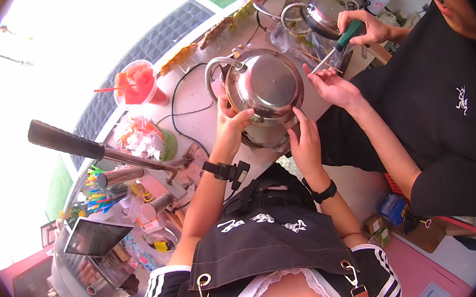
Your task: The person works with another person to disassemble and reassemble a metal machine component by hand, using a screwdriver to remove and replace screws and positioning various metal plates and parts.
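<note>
A round, shiny metal pot [274, 78] with a ribbed metal hose [212, 73] at its far left side is tilted over the table edge in front of me. My left hand [230, 125] grips its left rim, thumb on the near side. On the near right, my right hand [306, 141] holds the rim with its fingertips. A screw shows in the metal band between my hands. Just right of the pot, a co-worker's hand [366, 28] holds a green-handled screwdriver [348, 35]; that person's other hand [336, 89] is palm up beneath the shaft.
A second metal pot [323, 16] lies behind, among clear plastic bags. Along the left stand a cup of red fruit pieces [140, 86], a green tub of paper scraps [168, 143] and a long black lever handle [66, 139]. A black cable [173, 106] crosses the tabletop.
</note>
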`<state>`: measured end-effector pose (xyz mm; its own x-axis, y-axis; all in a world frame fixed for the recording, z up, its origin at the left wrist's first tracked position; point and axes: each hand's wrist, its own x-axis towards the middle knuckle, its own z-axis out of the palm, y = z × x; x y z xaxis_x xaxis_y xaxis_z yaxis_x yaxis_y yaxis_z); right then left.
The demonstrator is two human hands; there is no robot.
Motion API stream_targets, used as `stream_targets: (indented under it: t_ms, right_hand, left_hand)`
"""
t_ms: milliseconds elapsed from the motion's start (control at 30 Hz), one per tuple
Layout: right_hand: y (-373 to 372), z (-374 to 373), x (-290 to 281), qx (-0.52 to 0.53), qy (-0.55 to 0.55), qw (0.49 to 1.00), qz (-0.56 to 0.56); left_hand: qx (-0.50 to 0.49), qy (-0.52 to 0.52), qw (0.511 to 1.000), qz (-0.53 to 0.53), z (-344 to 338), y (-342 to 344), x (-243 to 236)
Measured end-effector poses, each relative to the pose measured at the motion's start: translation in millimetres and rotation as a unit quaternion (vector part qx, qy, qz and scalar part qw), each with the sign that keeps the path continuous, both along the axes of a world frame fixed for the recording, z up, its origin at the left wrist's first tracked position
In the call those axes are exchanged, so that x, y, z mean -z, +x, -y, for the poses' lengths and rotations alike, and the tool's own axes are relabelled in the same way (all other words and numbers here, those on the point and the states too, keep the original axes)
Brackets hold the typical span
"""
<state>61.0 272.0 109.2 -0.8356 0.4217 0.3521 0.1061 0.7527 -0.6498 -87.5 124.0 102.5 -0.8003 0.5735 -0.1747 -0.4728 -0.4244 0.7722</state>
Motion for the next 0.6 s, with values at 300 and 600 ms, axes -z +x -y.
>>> stream_targets:
  t_ms: [300,600]
  right_hand:
    - [0,3,6,0.017,-0.009,0.999,-0.036]
    - [-3,5,7,0.012,0.034,0.998,-0.046]
  left_hand:
    - [0.000,-0.091,0.996,0.010,-6,4,-30]
    - [0.059,-0.119,0.989,0.067,17,-38,-36]
